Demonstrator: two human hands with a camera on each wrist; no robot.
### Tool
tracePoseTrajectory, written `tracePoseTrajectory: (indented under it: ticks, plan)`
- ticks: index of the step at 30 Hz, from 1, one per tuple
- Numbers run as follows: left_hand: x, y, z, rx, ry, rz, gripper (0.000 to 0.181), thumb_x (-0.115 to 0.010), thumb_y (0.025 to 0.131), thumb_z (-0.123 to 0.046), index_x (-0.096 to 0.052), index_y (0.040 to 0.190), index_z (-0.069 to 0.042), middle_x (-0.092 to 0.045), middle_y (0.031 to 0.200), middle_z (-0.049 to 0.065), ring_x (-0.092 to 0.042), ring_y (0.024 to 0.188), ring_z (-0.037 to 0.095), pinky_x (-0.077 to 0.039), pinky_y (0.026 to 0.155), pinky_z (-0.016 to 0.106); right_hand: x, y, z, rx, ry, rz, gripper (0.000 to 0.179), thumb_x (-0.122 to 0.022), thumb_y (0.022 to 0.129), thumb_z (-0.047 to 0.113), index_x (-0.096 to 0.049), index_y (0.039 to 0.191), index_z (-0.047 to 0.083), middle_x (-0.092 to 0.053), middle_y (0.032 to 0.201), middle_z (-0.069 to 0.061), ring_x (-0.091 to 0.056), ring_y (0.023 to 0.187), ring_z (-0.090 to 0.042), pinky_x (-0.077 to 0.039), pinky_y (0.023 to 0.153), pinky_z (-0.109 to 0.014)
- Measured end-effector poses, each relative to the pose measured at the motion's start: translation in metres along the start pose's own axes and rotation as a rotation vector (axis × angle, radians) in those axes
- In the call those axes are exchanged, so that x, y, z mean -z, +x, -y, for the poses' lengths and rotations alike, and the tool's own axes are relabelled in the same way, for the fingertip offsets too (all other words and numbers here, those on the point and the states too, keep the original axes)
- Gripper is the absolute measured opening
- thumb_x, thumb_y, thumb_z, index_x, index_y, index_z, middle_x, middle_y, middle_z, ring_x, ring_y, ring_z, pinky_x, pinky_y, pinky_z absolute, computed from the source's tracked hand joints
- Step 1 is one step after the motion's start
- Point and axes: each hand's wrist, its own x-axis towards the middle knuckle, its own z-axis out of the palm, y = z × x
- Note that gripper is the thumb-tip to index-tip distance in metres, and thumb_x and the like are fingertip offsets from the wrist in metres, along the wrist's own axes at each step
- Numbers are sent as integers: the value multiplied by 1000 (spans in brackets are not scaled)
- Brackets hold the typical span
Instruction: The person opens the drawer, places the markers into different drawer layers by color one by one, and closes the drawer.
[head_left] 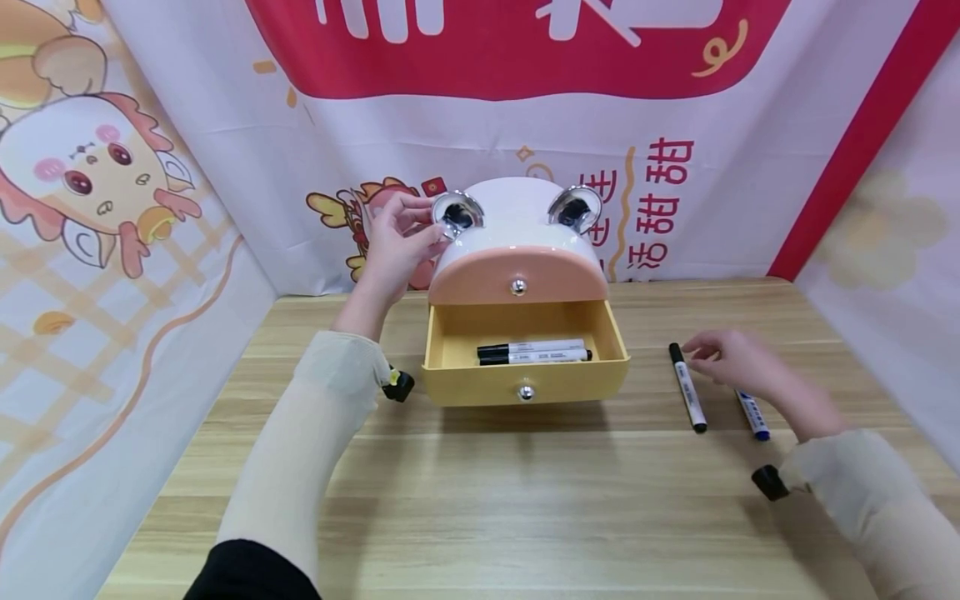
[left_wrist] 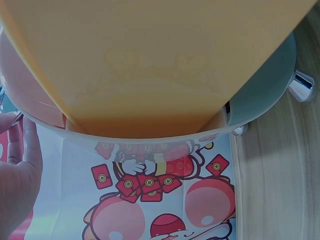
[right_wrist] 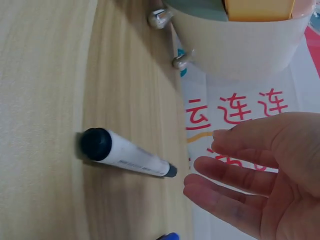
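A frog-shaped drawer box (head_left: 517, 221) with a white top stands at the back of the table. My left hand (head_left: 397, 246) pinches the rim of its left silver eye (head_left: 459, 212) between thumb and fingers. Below the peach drawer (head_left: 480, 282), a yellow drawer (head_left: 457, 387) is pulled out and holds two white markers (head_left: 536, 357) with black caps. My right hand (head_left: 731, 360) is over the table at the right, its fingers relaxed and holding nothing. Just beside its fingertips lies a black-capped marker (right_wrist: 137, 155). A blue-ended marker (head_left: 752, 415) lies partly beneath that hand.
The wooden table (head_left: 525, 508) meets a printed cloth backdrop (head_left: 285, 183) behind the box, with cloth walls at both sides. A second silver eye (head_left: 575, 208) sticks out at the box's right. Small black devices (head_left: 770, 482) are at both wrists.
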Motion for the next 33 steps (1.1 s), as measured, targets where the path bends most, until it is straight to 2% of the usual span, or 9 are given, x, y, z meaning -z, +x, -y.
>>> tracePoseTrajectory:
  ticks: [7, 13, 20, 25, 33]
  plan:
    - [0, 0, 1, -7, 9, 5, 29, -67, 96, 5, -59, 119, -11, -61, 117, 13, -63, 109, 26, -61, 87, 35, -7, 2, -11, -47, 16, 44, 36, -64, 97, 7, -58, 125, -14, -68, 97, -23, -65, 75, -25, -57, 61, -35]
    - [0, 0, 1, -13, 10, 6, 29, -66, 96, 6, -59, 119, -10, -60, 117, 13, -63, 110, 26, -61, 88, 36, -13, 5, -15, -87, 18, 76, 48, -67, 97, 13, -51, 130, -17, -67, 90, -17, -66, 71, -23, -57, 61, -34]
    - [0, 0, 1, -1, 0, 1, 30, -67, 95, 6, -59, 119, -10, -60, 118, 13, -63, 110, 27, -61, 85, 33, -18, 6, -16, -145, 48, 120, 57, -68, 96, 12, -41, 133, -23, -68, 92, -24, -68, 69, -23, -60, 64, -38]
    - [0, -1, 1, -6, 13, 1, 30, -67, 96, 5, -59, 120, -10, -60, 118, 13, -63, 111, 27, -62, 85, 33, -20, 8, -16, -193, 35, 143, 59, -67, 98, 14, -38, 134, -22, -67, 92, -23, -68, 72, -22, -59, 65, -37]
    - [0, 0, 2, -15, 21, 3, 30, -67, 96, 5, -59, 120, -11, -60, 118, 13, -63, 112, 27, -61, 85, 33, -26, 13, -12, -249, 31, 157, 62, -68, 98, 19, -37, 135, -20, -65, 80, -12, -63, 66, -19, -57, 60, -34]
